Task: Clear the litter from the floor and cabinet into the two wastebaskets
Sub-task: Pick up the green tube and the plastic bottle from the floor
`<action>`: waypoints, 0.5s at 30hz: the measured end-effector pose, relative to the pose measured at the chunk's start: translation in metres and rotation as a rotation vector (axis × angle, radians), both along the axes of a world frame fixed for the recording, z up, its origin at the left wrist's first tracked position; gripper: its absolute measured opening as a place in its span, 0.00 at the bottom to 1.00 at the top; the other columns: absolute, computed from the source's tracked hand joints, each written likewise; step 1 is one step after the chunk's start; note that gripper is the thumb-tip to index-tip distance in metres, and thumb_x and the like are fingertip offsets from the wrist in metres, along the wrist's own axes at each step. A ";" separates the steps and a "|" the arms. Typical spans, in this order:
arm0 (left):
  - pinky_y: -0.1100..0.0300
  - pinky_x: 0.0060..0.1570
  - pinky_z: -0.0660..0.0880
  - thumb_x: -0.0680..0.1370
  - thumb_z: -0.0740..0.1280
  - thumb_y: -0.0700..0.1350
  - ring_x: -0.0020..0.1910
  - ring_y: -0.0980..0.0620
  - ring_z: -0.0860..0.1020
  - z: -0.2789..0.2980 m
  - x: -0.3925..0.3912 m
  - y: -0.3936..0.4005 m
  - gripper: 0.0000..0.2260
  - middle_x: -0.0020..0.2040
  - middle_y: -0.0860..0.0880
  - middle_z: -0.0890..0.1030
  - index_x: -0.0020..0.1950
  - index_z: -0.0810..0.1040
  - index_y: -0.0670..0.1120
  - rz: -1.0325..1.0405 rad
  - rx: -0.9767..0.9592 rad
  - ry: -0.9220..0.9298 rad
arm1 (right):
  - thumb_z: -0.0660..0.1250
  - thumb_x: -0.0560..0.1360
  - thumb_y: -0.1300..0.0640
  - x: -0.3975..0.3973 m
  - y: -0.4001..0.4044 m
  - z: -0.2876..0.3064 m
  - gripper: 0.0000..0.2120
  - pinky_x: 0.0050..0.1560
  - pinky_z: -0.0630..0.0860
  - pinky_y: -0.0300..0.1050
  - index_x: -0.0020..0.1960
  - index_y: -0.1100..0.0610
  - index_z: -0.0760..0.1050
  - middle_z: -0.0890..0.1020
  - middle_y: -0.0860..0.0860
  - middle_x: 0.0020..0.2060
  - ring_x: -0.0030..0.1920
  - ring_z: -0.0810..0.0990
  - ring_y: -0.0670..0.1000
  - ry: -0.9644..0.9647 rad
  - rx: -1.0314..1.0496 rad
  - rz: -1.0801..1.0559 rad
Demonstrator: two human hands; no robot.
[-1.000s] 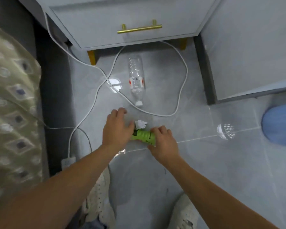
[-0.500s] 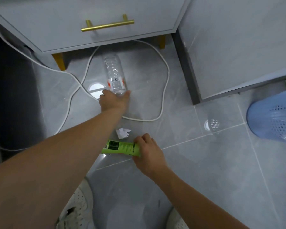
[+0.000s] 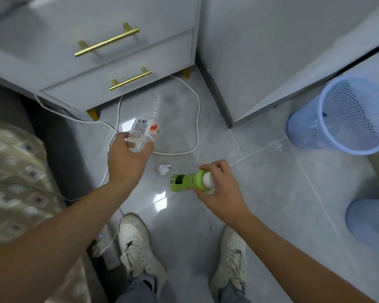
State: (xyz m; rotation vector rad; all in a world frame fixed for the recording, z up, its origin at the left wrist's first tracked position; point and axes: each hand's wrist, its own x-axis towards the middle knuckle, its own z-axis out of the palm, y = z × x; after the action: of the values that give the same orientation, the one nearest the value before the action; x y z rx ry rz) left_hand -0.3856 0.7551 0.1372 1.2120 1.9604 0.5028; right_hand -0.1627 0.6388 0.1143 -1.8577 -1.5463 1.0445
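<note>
Nearest the camera, two scuffed white sneakers (image 3: 133, 246) stood on the glossy grey tiled floor (image 3: 271, 193), a white power strip (image 3: 106, 251) lying just beside the left one. Ahead of them, the right hand (image 3: 222, 189) had its grip closed round the capped end of a bright green plastic tube (image 3: 187, 179), holding it clear of the tiles. The left hand (image 3: 127, 159) gripped the neck end of a clear plastic water bottle with a red and white label (image 3: 146, 127), lifted and tilted away toward the cabinet. Between the two hands, a small crumpled ball of white paper (image 3: 163, 169) lay on the floor, untouched. A white cable (image 3: 197, 119) looped over the tiles behind it, running under the pale grey two-drawer cabinet with brass handles (image 3: 118, 62).

To the far right stood a light blue perforated plastic wastebasket (image 3: 348, 119), upright and well apart from both hands; a second light blue basket (image 3: 370, 224) showed partly at the right edge.

The step in hand looked like the pick-up, with both pieces secured. The next move probably called for carrying them rightward over a basket mouth and letting go, then coming back for the paper ball.
</note>
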 end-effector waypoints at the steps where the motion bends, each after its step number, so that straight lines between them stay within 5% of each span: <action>1: 0.60 0.47 0.76 0.74 0.75 0.58 0.51 0.52 0.79 0.026 0.004 -0.008 0.22 0.56 0.52 0.78 0.62 0.71 0.52 -0.055 -0.007 -0.013 | 0.81 0.67 0.54 0.009 -0.003 0.019 0.24 0.54 0.74 0.31 0.61 0.55 0.78 0.72 0.49 0.56 0.52 0.77 0.43 0.011 0.015 -0.034; 9: 0.66 0.38 0.70 0.72 0.75 0.58 0.42 0.60 0.78 0.168 0.113 -0.060 0.20 0.49 0.56 0.81 0.60 0.75 0.57 -0.373 -0.096 -0.001 | 0.82 0.67 0.53 0.126 -0.031 0.124 0.24 0.54 0.77 0.39 0.60 0.51 0.78 0.74 0.46 0.54 0.53 0.79 0.46 0.031 0.121 -0.358; 15: 0.62 0.47 0.77 0.72 0.72 0.65 0.51 0.62 0.79 0.139 0.261 -0.078 0.25 0.55 0.61 0.79 0.66 0.73 0.60 -0.466 -0.041 -0.149 | 0.82 0.67 0.52 0.261 -0.057 0.124 0.25 0.53 0.76 0.37 0.60 0.50 0.78 0.73 0.46 0.54 0.54 0.78 0.45 -0.053 0.164 -0.586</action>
State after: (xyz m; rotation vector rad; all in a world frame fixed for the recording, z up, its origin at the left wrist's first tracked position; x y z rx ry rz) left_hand -0.1244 0.6768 0.2767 1.5007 1.4913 0.2991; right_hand 0.0985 0.5818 0.2386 -2.0455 -0.9718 0.5839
